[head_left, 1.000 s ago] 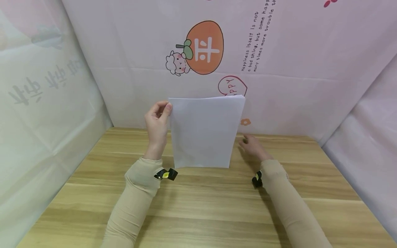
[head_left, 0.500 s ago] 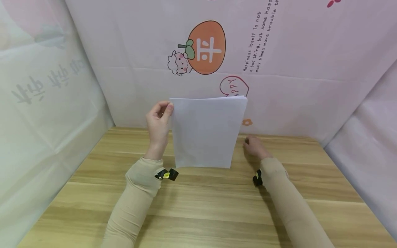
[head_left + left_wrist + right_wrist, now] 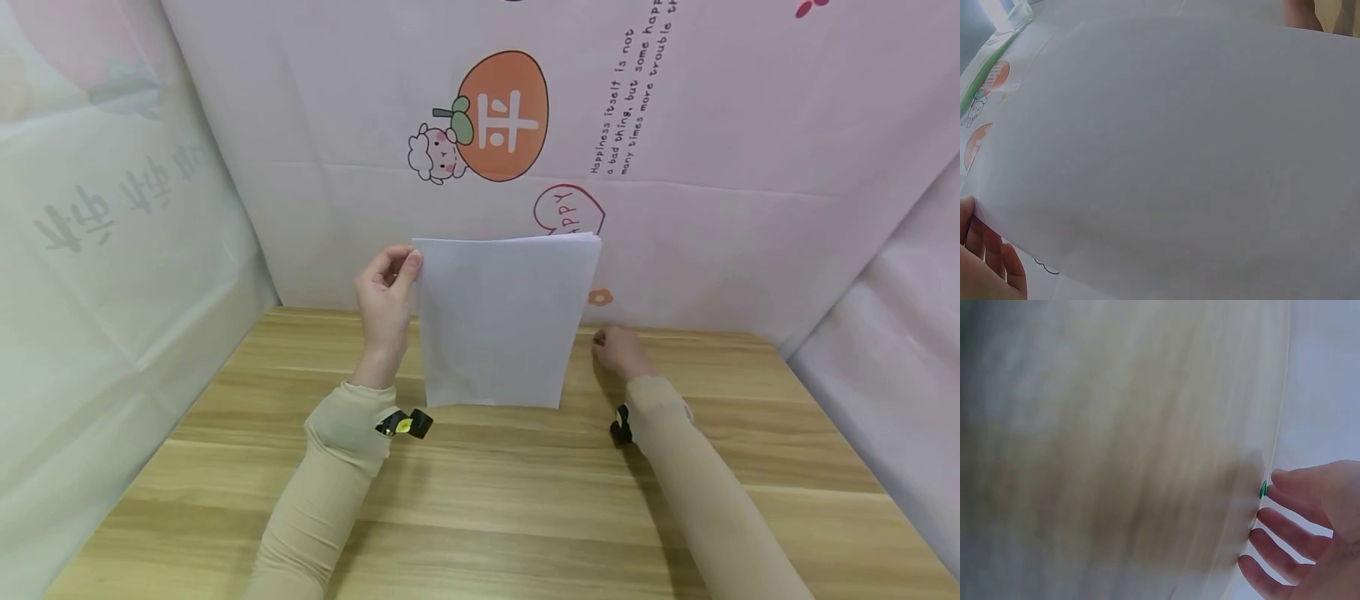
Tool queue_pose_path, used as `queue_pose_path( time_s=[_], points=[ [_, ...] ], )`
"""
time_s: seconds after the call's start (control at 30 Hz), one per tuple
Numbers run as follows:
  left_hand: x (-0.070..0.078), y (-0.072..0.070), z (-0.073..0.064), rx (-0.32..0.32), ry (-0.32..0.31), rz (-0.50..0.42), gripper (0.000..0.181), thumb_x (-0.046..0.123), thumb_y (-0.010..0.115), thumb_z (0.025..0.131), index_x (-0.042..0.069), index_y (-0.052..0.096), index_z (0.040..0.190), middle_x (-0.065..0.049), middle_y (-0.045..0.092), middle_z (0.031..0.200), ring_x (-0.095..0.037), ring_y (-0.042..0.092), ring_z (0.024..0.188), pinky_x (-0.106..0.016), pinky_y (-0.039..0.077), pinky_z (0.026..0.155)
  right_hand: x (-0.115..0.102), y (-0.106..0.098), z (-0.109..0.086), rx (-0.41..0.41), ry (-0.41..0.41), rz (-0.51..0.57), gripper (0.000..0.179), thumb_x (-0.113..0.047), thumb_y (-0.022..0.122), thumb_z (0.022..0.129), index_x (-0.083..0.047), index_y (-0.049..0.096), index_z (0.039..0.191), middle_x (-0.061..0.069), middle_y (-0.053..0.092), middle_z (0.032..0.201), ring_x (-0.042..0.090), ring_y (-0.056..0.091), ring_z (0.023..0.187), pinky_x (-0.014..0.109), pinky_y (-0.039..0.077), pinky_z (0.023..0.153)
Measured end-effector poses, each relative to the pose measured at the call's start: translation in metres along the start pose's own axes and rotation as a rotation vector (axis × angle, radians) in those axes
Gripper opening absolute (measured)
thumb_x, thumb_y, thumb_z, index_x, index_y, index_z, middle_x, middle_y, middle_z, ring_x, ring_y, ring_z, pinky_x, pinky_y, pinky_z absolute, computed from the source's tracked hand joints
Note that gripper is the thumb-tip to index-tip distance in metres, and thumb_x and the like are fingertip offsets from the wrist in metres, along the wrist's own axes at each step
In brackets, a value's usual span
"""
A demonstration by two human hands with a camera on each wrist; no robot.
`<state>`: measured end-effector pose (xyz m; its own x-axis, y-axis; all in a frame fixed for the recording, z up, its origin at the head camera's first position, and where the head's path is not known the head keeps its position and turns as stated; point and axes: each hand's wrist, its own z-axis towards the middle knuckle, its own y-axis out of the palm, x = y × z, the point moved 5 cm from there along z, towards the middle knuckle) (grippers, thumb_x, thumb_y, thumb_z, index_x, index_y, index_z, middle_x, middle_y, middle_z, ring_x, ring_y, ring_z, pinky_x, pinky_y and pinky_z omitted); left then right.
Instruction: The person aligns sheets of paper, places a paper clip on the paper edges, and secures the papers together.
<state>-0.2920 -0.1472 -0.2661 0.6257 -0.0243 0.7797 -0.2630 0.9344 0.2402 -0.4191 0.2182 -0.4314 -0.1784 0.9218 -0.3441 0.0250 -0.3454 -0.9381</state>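
Note:
My left hand (image 3: 385, 304) pinches the upper left corner of a thin stack of white paper (image 3: 502, 325), thumb in front. The stack stands upright above the table's back half, and its sheets fan slightly apart at the top right corner. In the left wrist view the paper (image 3: 1172, 144) fills most of the picture. To the right of the stack, my right hand (image 3: 621, 352) is low at the table's back edge. Its thumb and index finger pinch a small green looped thing that looks like a paper clip (image 3: 1263, 489); the other fingers are loosely bent.
A wood-grain table (image 3: 480, 517) lies under both arms. Behind it hangs a white printed cloth (image 3: 735, 233) with an orange fruit picture, and further cloth (image 3: 127, 275) closes off the sides. A small black camera (image 3: 420, 423) is strapped to each wrist.
My right hand's fingers have drawn together at the table's back edge, and the hand sits slightly further right. My left hand keeps the paper nearly still; the whole view has drifted a little.

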Motion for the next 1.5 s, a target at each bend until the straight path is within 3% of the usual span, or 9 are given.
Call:
queue_pose_path(
  time_s=[0.23,0.77,1.5],
  points=[
    [-0.0001,0.0005,-0.0003,0.004,-0.004,-0.007,0.024,0.017,0.067,0.089,-0.006,0.064,0.094,0.005,0.061,0.082,-0.010,0.053,0.076,-0.020,0.045,0.070,-0.0043,-0.0028,-0.0016,0.003,0.053,0.009,0.028,-0.013,0.060,0.091,0.006,0.062,0.112,0.024,0.061,0.112,0.039,0.055,0.106,0.048,0.045,0.090],
    [0.0005,-0.0005,-0.0001,0.011,-0.003,-0.011,0.021,0.015,0.067,0.088,-0.005,0.065,0.094,0.006,0.061,0.081,-0.010,0.054,0.076,-0.020,0.045,0.070,-0.0049,-0.0057,-0.0018,0.045,0.066,-0.018,0.016,-0.013,0.063,0.089,0.001,0.065,0.097,0.021,0.061,0.102,0.033,0.055,0.094,0.045,0.046,0.082],
    [-0.0002,-0.0015,-0.0004,0.011,-0.017,0.004,0.023,0.014,0.066,0.089,-0.008,0.064,0.096,0.007,0.061,0.082,-0.010,0.054,0.078,-0.020,0.045,0.072,-0.0011,-0.0043,-0.0007,0.051,0.083,0.010,0.013,-0.012,0.064,0.089,0.000,0.067,0.094,0.019,0.064,0.099,0.029,0.056,0.087,0.040,0.047,0.076]
  ],
)
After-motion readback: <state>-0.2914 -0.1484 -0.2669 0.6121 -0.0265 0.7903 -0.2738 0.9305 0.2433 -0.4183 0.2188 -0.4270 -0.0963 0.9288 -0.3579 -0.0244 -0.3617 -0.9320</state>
